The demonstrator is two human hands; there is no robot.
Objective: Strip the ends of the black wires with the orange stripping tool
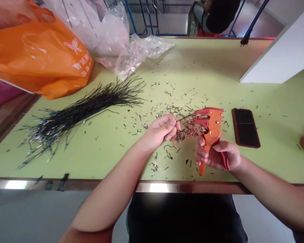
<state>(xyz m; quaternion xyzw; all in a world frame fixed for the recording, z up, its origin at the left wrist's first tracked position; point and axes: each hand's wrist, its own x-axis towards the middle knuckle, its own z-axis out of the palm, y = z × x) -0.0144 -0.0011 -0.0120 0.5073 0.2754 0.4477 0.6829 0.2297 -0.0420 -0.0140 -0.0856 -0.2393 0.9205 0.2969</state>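
Note:
My left hand (164,127) pinches a thin black wire (185,117) between thumb and fingers. The wire's far end reaches the jaws of an orange and red wire stripper (213,130). My right hand (216,154) is wrapped round the stripper's handles, with the tool's head pointing up and its jaws facing left. Beneath and between the hands lies a pile of copper-coloured strands (192,128) mixed with short black offcuts. A long bundle of black wires (88,106), with blue and silvery bits at its near end, rests on the table to the left.
The green table (207,69) is scattered with black scraps. An orange bag (40,57) and clear plastic bags (136,50) stand at the back left. A phone (246,127) lies to the right, below a white panel (281,50). Beyond the table, a person (223,15) sits.

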